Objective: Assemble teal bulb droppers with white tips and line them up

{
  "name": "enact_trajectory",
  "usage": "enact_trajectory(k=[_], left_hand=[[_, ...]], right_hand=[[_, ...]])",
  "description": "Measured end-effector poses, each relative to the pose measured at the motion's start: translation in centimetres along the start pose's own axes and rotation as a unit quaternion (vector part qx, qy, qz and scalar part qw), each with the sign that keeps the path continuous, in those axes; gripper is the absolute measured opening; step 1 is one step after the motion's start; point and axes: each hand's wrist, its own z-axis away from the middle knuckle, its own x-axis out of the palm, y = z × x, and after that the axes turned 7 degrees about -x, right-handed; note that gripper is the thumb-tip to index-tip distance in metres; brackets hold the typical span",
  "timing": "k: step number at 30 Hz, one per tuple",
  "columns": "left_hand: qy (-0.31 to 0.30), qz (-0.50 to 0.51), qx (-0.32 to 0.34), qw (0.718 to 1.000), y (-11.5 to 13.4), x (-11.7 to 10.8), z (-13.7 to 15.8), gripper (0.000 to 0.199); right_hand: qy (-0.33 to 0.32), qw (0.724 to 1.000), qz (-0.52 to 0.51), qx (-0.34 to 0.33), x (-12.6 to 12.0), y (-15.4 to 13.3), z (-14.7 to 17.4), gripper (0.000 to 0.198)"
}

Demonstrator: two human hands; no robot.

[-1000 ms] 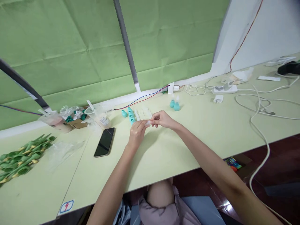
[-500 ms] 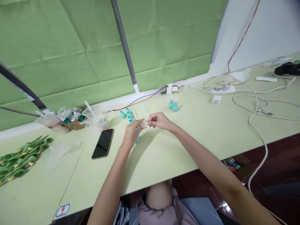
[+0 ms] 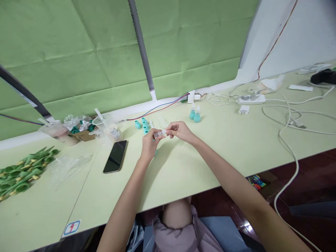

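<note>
My left hand (image 3: 149,144) pinches a small white plastic piece (image 3: 159,133) between thumb and fingers, above the table. My right hand (image 3: 181,132) is closed at the other end, its fingertips on a small whitish rounded bit (image 3: 164,131) that meets the piece; its exact kind is too small to make out. Behind the hands lie several small white parts (image 3: 159,122) in rows. Several turquoise bulb-shaped pots (image 3: 138,124) stand to their left, and one more is partly hidden behind my left hand. Farther right, two turquoise pots (image 3: 196,118) carry whitish tops.
A black phone (image 3: 115,156) lies left of my left arm. Behind it stand lidded drink cups (image 3: 107,127) and a small cardboard box (image 3: 86,134). Green plastic stems (image 3: 28,171) and a clear bag (image 3: 68,168) lie far left. A power strip (image 3: 251,99) and white cables are at right.
My left fingers have curled more around the white piece, and the rounded bit now shows at my right fingertips. The view has shifted slightly.
</note>
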Motion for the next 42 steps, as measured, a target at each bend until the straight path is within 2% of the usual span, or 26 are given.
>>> enact_trajectory(k=[4, 6, 14, 26, 33, 38, 42], left_hand=[[-0.09, 0.076, -0.016, 0.993, -0.4, -0.3, -0.3, 0.019], [-0.107, 0.103, -0.027, 0.989, -0.3, -0.5, -0.3, 0.019], [-0.073, 0.087, -0.04, 0.993, 0.0, 0.0, 0.2, 0.015], [-0.117, 0.016, 0.027, 0.993, -0.3, 0.8, 0.8, 0.012], [-0.056, -0.002, 0.029, 0.998, -0.3, 1.5, 1.0, 0.018], [-0.041, -0.009, 0.03, 0.999, -0.6, 1.9, 1.4, 0.021], [-0.034, -0.043, 0.055, 0.997, -0.9, 1.9, 1.4, 0.021]], right_hand=[[0.0, 1.0, 0.023, -0.005, -0.1, 0.1, 0.1, 0.035], [-0.007, 1.0, 0.028, -0.012, 0.1, -0.1, 0.2, 0.035], [0.034, 0.992, 0.108, -0.062, 0.8, -0.6, 0.5, 0.028], [-0.059, 0.987, 0.133, -0.063, -0.3, -1.0, 0.6, 0.02], [-0.015, 0.997, 0.063, -0.05, 0.3, -0.9, 0.7, 0.023], [-0.008, 0.999, 0.031, -0.026, 0.7, -0.7, 0.7, 0.028], [-0.023, 0.999, 0.023, -0.005, 0.5, -0.7, 0.6, 0.03]])
